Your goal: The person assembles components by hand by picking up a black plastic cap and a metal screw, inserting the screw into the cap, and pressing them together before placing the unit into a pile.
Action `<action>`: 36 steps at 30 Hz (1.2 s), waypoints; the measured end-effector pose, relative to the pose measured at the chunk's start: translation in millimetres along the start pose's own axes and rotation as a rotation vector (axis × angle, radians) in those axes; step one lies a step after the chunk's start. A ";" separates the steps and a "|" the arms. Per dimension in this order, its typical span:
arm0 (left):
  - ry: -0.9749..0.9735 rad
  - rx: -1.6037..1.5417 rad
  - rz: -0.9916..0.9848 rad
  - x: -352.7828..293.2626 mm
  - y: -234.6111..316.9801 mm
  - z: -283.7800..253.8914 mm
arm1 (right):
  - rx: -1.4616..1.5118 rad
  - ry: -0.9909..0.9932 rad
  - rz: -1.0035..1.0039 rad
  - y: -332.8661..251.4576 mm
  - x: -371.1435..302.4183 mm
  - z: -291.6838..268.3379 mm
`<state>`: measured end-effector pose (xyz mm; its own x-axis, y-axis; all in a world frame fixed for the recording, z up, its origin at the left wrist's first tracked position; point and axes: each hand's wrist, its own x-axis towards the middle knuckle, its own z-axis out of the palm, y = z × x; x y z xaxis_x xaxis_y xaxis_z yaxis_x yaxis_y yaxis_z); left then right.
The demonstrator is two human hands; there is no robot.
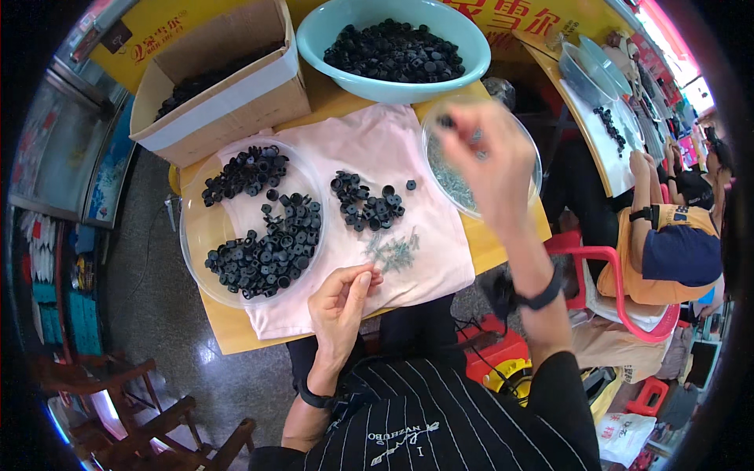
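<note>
While your right hand [495,157], upper right, pinches one black cap [446,122], steady your curled left hand [339,304], hold unclear.

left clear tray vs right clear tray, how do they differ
The left tray holds black caps in heaps; the right tray holds thin, pale pieces. The right hand hides part of the right tray, while the left tray is unobstructed. Both are round and clear.

right fingers [465,118], black piece [446,122]: blurred | shirt [471,420]: cut off below
</note>
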<state>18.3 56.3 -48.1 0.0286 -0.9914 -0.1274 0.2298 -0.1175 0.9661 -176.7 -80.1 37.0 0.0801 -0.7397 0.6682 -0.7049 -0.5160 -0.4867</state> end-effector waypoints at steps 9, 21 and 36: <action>0.010 0.076 0.031 2.5 -1.6 0.9 | -0.164 0.030 -0.079 42.5 55.6 32.3; 0.065 0.143 0.038 2.3 -2.4 4.1 | -0.372 -0.498 -0.219 17.8 -37.0 21.8; 0.086 0.696 0.416 2.7 -8.8 19.9 | -0.292 -0.464 -0.015 -14.8 -116.1 -16.2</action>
<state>-3.0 53.5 -52.4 0.0598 -0.9571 0.2836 -0.4726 0.2231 0.8526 -187.0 20.4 -24.2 0.3479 -0.8801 0.3231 -0.8622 -0.4357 -0.2583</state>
